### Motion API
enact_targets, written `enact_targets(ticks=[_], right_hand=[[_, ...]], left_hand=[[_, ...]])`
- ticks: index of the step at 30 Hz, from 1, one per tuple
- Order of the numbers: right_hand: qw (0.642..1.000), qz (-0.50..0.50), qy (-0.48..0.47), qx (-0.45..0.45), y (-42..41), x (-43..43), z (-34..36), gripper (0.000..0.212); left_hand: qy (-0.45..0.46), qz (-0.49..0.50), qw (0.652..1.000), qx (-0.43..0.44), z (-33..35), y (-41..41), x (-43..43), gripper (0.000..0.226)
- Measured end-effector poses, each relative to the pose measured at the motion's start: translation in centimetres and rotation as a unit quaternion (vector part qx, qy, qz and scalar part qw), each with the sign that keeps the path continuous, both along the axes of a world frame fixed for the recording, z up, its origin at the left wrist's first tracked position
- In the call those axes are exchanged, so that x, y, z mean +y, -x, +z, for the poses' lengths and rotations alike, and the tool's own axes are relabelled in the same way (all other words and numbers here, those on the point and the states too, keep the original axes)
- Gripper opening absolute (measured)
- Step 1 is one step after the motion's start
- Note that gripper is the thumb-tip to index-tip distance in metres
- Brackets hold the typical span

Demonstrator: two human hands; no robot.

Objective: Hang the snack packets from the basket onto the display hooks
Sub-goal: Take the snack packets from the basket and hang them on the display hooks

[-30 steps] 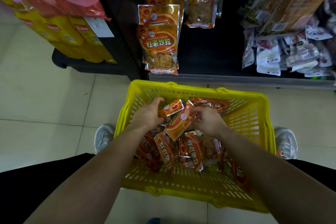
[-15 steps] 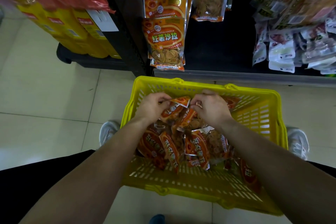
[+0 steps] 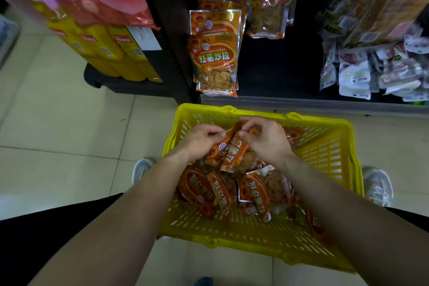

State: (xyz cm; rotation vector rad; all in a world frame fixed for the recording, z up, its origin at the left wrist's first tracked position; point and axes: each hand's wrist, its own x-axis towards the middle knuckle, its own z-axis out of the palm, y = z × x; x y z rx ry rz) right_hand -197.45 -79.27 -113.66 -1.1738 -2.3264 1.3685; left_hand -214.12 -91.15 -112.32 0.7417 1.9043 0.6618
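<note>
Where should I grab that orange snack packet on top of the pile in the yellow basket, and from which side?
Pinch the orange packet by its flat sealed top strip, coming from above. It leans with that end up, and its lower part probably bulges with chips. The right hand pinches there; the left hand pinches the top of the neighbouring packet.

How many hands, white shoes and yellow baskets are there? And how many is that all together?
Hands: 2, the left hand and the right hand, both pinching snack packets
White shoes: 2
Yellow basket: 1
Total: 5
</note>
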Motion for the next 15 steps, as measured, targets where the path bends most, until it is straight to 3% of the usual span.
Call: enact_targets(ticks=[3,7,15], right_hand=[[1.0,0.017,0.004,0.003,0.0,0.1,0.6,0.01],[0.987,0.117,-0.102,-0.049,-0.5,-0.4,1.1,0.006],[0.989,0.058,-0.119,-0.062,0.2,0.2,1.8,0.002]], left_hand=[[0.001,0.002,1.0,0.029,0.3,-0.1,-0.3,0.024],[0.012,0.01,0.999,0.038,0.9,-0.7,-0.6,0.028],[0.016,-0.011,0.999,0.032,2.2,-1.5,-0.3,0.029]])
